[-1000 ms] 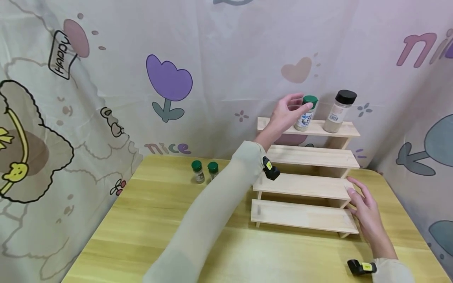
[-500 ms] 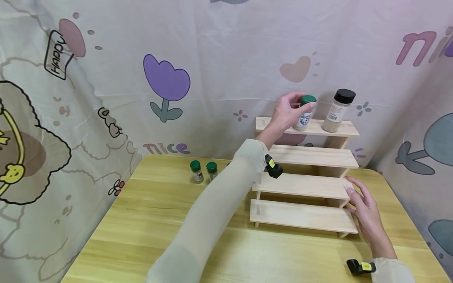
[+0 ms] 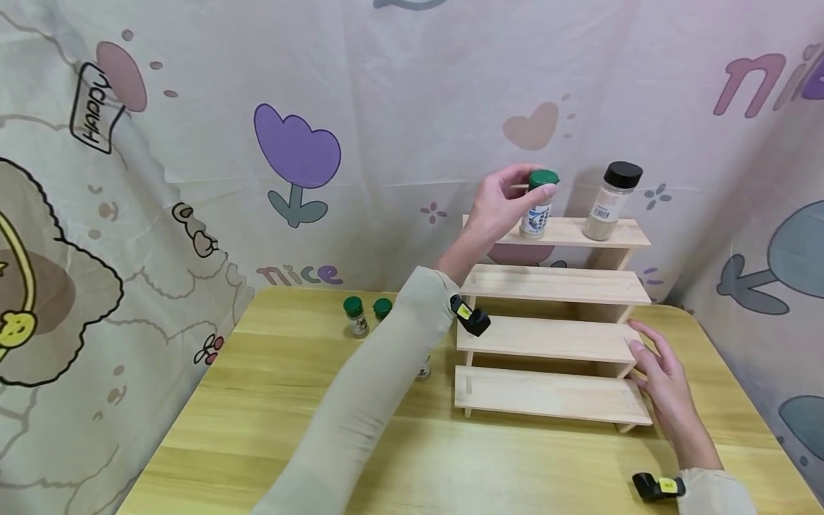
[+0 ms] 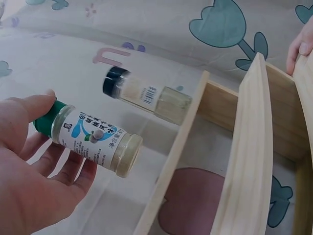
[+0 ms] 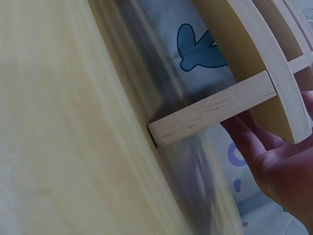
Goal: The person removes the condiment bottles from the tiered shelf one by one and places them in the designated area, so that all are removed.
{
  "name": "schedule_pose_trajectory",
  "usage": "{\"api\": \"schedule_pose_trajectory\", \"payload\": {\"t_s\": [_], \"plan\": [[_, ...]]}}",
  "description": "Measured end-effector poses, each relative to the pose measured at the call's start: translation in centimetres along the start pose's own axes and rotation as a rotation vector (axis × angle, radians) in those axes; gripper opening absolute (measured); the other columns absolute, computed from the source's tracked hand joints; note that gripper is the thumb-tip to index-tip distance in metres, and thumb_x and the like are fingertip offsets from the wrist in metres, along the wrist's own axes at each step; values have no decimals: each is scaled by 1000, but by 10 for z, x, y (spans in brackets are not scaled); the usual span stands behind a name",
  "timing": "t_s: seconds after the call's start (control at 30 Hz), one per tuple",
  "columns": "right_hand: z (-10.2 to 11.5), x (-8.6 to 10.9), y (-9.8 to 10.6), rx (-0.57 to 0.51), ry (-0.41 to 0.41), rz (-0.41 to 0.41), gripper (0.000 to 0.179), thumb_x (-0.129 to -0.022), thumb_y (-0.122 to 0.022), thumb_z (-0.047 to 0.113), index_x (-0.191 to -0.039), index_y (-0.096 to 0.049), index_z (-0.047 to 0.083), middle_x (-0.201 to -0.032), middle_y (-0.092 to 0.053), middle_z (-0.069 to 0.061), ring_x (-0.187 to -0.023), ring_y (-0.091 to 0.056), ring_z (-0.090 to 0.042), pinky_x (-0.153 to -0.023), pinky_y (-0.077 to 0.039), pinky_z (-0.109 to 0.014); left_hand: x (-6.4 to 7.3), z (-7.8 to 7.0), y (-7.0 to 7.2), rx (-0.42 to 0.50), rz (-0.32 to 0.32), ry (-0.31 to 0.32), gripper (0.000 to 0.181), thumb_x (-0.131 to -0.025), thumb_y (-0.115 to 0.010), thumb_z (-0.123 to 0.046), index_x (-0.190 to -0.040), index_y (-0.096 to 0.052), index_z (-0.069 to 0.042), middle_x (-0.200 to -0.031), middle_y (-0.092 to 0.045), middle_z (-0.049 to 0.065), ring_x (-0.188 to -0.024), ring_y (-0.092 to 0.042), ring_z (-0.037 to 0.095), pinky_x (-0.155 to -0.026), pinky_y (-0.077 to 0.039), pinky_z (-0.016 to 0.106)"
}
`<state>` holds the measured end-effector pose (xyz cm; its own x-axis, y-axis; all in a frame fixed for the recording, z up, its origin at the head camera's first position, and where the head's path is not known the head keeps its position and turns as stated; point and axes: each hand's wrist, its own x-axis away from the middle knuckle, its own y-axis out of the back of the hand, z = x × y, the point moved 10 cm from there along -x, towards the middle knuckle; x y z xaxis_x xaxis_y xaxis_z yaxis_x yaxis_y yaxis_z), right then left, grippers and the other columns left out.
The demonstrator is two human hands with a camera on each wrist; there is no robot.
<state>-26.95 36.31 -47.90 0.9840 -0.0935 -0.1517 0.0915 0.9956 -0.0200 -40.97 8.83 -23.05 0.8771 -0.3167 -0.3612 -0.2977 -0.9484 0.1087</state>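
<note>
My left hand (image 3: pixel 498 204) holds a small spice jar (image 3: pixel 536 214) by its green cap, upright over the left half of the rack's top board. In the left wrist view, the thumb presses the cap of this jar (image 4: pixel 93 134) and the fingers curl behind it; its base shows a little apart from the board's edge. To its right, a taller black-capped spice jar (image 3: pixel 608 204) stands on the same board. My right hand (image 3: pixel 666 383) grips the right side of the four-step wooden rack (image 3: pixel 550 393), thumb on a board end and fingers beneath.
Two green-capped jars (image 3: pixel 355 318) stand on the wooden table (image 3: pixel 257 400) left of the rack. The base of another jar (image 3: pixel 423 369) shows past my left sleeve, which hides the rest. A printed cloth (image 3: pixel 399 143) hangs close behind the rack.
My left hand has shifted left with the green-capped jar, widening the gap to the black-capped one. The right hand keeps its place on the rack. The head view has turned slightly.
</note>
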Motion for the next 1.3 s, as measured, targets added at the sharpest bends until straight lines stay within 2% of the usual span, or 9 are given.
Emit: {"api": "schedule_pose_trajectory", "payload": {"t_s": [0.2, 0.43, 0.63, 0.8, 0.93, 1.07, 1.3], "plan": [[-1, 3, 4, -4, -10, -11, 48, -110, -48, 20, -157, -41, 22, -126, -56, 14, -104, -63, 4, -74, -57, -19, 15, -17, -2, 33, 39, -69, 35, -95, -76, -15, -128, -68, -7, -116, -70, 4, -98, -69, 12, -87, -55, 20], [-2, 3, 7, -3, -10, -12, 48, -110, -48, 19, -157, -41, 22, -126, -56, 15, -104, -63, 4, -74, -56, -19, 39, -29, 3, 39, 82, -107, 33, -96, -75, -15, -127, -68, -8, -115, -69, 3, -99, -67, 16, -85, -57, 27], [-2, 4, 5, 16, -9, -8, 48, -110, -49, 21, -157, -41, 22, -126, -55, 14, -103, -63, 4, -74, -56, -19, 58, -29, 15, 33, 78, -98, 33, -95, -76, -15, -126, -68, -8, -113, -70, 3, -100, -67, 18, -82, -58, 32], [-4, 4, 2, 0, -6, -10, 48, -110, -49, 20, -157, -41, 21, -125, -57, 14, -103, -64, 3, -74, -57, -20, 75, -29, 26, -6, 83, -150, 34, -95, -76, -14, -127, -68, -7, -111, -70, 4, -100, -67, 21, -80, -59, 36], [-4, 1, -1, -6, 0, -8, 48, -110, -49, 20, -157, -41, 20, -124, -58, 14, -104, -64, 2, -74, -57, -21, 88, -28, 34, -27, 107, -166, 34, -95, -75, -12, -127, -68, -5, -110, -69, 5, -99, -68, 22, -83, -59, 38], [1, -2, -1, 19, 12, -10, 48, -110, -50, 22, -157, -41, 20, -125, -58, 13, -104, -63, 2, -73, -57, -21, 100, -26, 43, -29, 113, -158, 34, -94, -75, -11, -127, -69, -5, -112, -69, 7, -98, -69, 25, -85, -59, 39], [1, 0, 2, 26, 12, -14, 48, -110, -49, 22, -157, -41, 21, -125, -58, 14, -103, -64, 2, -72, -58, -22, 127, -20, 57, -18, 69, -124, 34, -94, -76, -8, -127, -69, -4, -111, -71, 10, -99, -69, 24, -90, -59, 40]]}}
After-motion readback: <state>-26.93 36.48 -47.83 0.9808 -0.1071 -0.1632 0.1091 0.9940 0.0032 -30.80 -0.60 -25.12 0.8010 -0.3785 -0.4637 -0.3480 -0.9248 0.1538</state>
